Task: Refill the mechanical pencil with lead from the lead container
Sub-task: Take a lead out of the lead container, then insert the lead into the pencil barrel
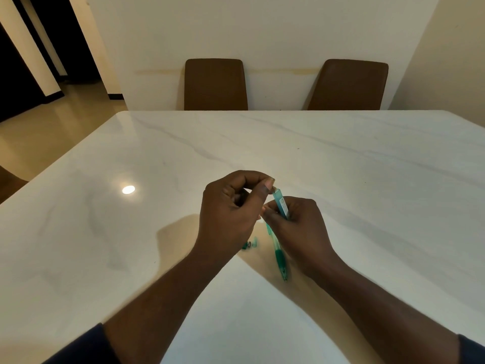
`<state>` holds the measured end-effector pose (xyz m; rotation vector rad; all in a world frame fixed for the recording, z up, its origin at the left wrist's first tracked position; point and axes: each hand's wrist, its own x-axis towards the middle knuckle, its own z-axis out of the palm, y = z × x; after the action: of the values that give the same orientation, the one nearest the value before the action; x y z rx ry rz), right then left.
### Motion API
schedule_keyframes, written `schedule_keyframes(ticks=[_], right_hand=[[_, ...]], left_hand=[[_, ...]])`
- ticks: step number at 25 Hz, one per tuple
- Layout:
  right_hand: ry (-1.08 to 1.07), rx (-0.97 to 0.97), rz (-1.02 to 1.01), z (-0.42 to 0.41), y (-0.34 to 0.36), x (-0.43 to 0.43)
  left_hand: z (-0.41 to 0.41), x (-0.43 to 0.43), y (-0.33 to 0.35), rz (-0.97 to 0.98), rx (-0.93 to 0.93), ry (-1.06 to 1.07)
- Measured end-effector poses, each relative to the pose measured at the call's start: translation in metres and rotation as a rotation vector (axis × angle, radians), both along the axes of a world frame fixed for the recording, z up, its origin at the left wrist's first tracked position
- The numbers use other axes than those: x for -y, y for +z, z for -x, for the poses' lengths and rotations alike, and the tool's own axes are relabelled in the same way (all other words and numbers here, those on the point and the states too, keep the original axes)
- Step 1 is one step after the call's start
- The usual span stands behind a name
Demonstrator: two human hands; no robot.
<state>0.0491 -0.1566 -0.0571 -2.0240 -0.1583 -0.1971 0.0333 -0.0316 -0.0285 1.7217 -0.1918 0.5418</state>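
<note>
My right hand [299, 227] holds a slim blue lead container [280, 204] upright, its top tilted slightly left. My left hand [231, 208] pinches thumb and forefinger right at the container's top end; whether a lead is between them is too fine to see. The green mechanical pencil [278, 252] lies on the white table [131, 245] just below my right hand, tip toward me, partly hidden by that hand. Small green parts, apparently the pencil's cap pieces [250, 244], lie on the table between my wrists.
Two brown chair backs [215, 84] [347, 85] stand against the wall at the table's far edge. The table's left edge runs diagonally, with floor beyond it. A ceiling-light reflection [128, 189] shines on the table at left.
</note>
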Motion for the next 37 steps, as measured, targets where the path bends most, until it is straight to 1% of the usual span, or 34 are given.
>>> schedule_keyframes(ticks=[2, 5, 8, 10, 11, 12, 14, 16, 18, 19, 21, 27, 29, 31, 32, 33, 35, 36, 37], right_hand=[[0.021, -0.006, -0.033, 0.002, 0.002, 0.000], [0.057, -0.045, -0.115, 0.003, 0.002, -0.001], [0.101, -0.117, -0.227, 0.003, 0.006, -0.002], [0.104, -0.179, -0.295, 0.004, 0.009, -0.001], [0.102, -0.212, -0.324, 0.004, 0.009, 0.000], [0.101, -0.240, -0.362, 0.002, 0.009, 0.002], [0.098, -0.277, -0.467, -0.003, 0.010, 0.006], [0.085, -0.298, -0.532, -0.007, 0.011, 0.011], [0.074, -0.314, -0.549, -0.010, 0.011, 0.013], [0.072, -0.321, -0.547, -0.011, 0.011, 0.013], [0.068, -0.326, -0.538, -0.012, 0.011, 0.013], [0.085, -0.332, -0.533, -0.011, 0.009, 0.013], [0.079, -0.313, -0.501, -0.010, 0.008, 0.012], [0.054, -0.266, -0.420, -0.009, 0.009, 0.011], [0.040, -0.235, -0.376, -0.008, 0.009, 0.011], [0.028, -0.199, -0.332, -0.007, 0.010, 0.010], [-0.003, -0.114, -0.212, -0.005, 0.010, 0.009], [-0.019, -0.071, -0.133, -0.005, 0.009, 0.008], [-0.025, -0.037, -0.062, -0.004, 0.008, 0.007]], left_hand=[[-0.001, 0.000, -0.002, -0.102, 0.015, 0.018], [-0.001, -0.002, -0.001, -0.223, 0.107, 0.015], [-0.003, -0.012, 0.005, -0.286, 0.197, 0.027], [-0.006, -0.022, 0.008, -0.295, 0.198, 0.104], [-0.008, -0.028, 0.009, -0.298, 0.157, 0.153], [-0.012, -0.035, 0.009, -0.307, 0.076, 0.188], [-0.016, -0.049, 0.008, -0.381, -0.144, 0.166], [-0.018, -0.061, 0.006, -0.564, -0.327, 0.008], [-0.015, -0.063, 0.005, -0.735, -0.455, -0.180], [-0.014, -0.062, 0.003, -0.781, -0.505, -0.244], [-0.013, -0.059, -0.001, -0.821, -0.564, -0.297], [-0.015, -0.054, -0.007, -0.852, -0.563, -0.288], [-0.015, -0.055, -0.007, -0.842, -0.569, -0.276], [-0.014, -0.055, -0.003, -0.814, -0.552, -0.246], [-0.014, -0.053, 0.000, -0.742, -0.518, -0.226], [-0.013, -0.051, 0.004, -0.592, -0.466, -0.207], [-0.009, -0.043, 0.013, -0.167, -0.345, -0.168], [-0.007, -0.037, 0.017, 0.009, -0.304, -0.156], [-0.004, -0.032, 0.018, 0.119, -0.281, -0.156]])
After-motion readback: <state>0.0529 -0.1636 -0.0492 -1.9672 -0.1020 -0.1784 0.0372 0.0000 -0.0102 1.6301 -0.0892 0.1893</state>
